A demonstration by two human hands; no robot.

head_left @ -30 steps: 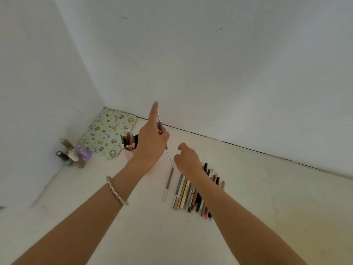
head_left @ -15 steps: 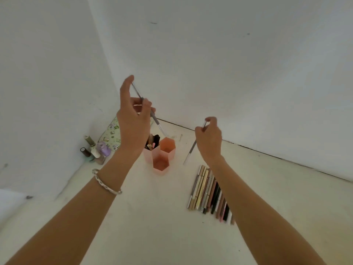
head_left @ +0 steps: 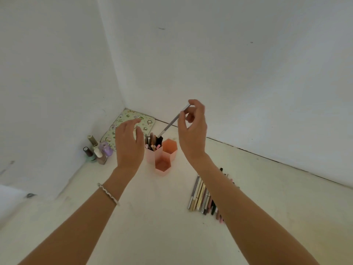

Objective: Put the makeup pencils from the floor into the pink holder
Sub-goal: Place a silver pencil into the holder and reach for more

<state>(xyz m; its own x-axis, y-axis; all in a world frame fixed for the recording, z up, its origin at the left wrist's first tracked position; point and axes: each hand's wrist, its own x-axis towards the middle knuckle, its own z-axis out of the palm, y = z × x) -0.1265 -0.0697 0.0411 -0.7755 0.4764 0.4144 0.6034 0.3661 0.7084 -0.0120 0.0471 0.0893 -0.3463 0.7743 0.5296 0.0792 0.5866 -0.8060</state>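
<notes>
While my right hand [head_left: 193, 131] pinches a grey pencil [head_left: 172, 122] by its upper end, the pencil slants down so its lower tip sits at the mouth of the pink holder's [head_left: 162, 159] left cup, which is already full of pencils. My left hand [head_left: 129, 144] hangs spread and empty just beside that cup. On the floor [head_left: 152, 217] to the right, a row of pencils [head_left: 204, 196] lies partly hidden under my right forearm. Nail polish bottles [head_left: 97, 150] and a flowered pouch [head_left: 129, 125] sit in the corner.
</notes>
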